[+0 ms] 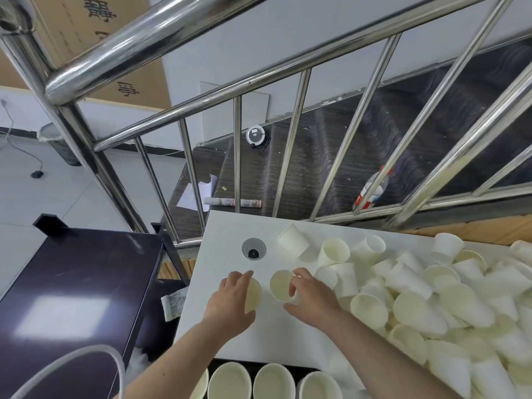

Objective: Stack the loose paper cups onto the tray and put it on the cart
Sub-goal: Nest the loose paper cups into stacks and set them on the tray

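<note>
- Our left hand [230, 300] curls round one paper cup [254, 295], mouth facing right.
- Our right hand [311, 298] pinches a second cup [281, 285] just beside it, mouth facing left.
- Loose cups [431, 298] lie right of our right fingers.

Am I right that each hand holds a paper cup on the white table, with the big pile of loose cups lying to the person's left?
Not quite. The head view shows the pile of loose cups to the person's right. The left hand and right hand do each hold a paper cup on the white table.

Two hands [230, 300] (cups [414, 309] uncountable).
</note>
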